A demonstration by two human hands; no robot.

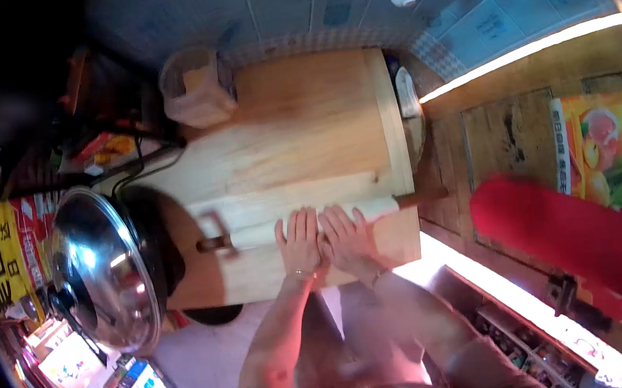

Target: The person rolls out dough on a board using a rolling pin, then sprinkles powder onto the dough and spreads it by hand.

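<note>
A long pale roll, which looks like dough wrapped around a rolling pin (252, 236), lies crosswise near the front of a wooden board (305, 134). Dark pin handles stick out at both ends. My left hand (301, 242) rests palm down on the middle of the roll, fingers stretched forward. Right beside it, my right hand (344, 237) lies flat on the same roll, its fingers apart. The two hands nearly touch at the thumbs. What lies under the palms is hidden.
A pot with a glass lid (107, 272) stands at the left. A clear plastic container (197, 88) sits at the board's back left corner. Right of the board are a wooden surface (505, 128) and a red object (565, 232). A tiled wall (337, 9) rises behind.
</note>
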